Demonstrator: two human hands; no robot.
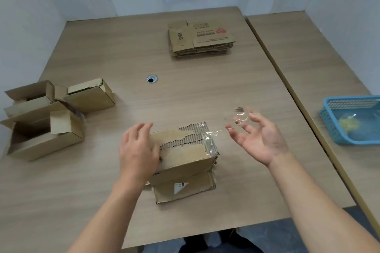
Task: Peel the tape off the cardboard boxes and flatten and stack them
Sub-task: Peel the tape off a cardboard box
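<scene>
Left hand lies flat on the box, pinning it mid-surface, while the tape strings off its right edge toward 2 o'clock to the right hand, fingers spread wide, strip just clinging.

A taped box sits near the front middle of the bench. Opened boxes cluster at the bench's left edge. A stack of flattened boxes lies far behind, a cable hole between them. A basket rests on the adjoining bench, right.
</scene>
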